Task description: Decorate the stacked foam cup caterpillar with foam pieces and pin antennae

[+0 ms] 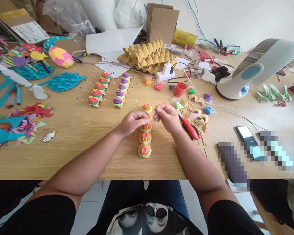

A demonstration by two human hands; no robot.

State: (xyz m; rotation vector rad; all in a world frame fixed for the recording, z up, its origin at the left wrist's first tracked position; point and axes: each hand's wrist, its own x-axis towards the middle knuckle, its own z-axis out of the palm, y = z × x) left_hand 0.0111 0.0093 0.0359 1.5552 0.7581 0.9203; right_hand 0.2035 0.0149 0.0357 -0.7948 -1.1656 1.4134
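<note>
An egg-carton caterpillar (145, 138) lies lengthwise in front of me, its several cups covered in orange clay with green rims, pink loops and small yellow details. A thin stick with a yellow tip (136, 101) juts from its far end. The closed fingers of my left hand (134, 123) are on the caterpillar's middle from the left, hiding part of a cup. Just right of the strip, my right hand (168, 118) is pinched, thumb against fingertips; whatever is between them is too small to make out.
Red caterpillars (96, 93) and purple caterpillars (122, 89) stand farther back on the left. Egg cartons (147, 55), a red cup (180, 89) and clay packets lie behind. A red-handled cutter (190, 128), phone (248, 142) and desk fan (247, 75) are rightward; paper scraps (22, 125) lie left.
</note>
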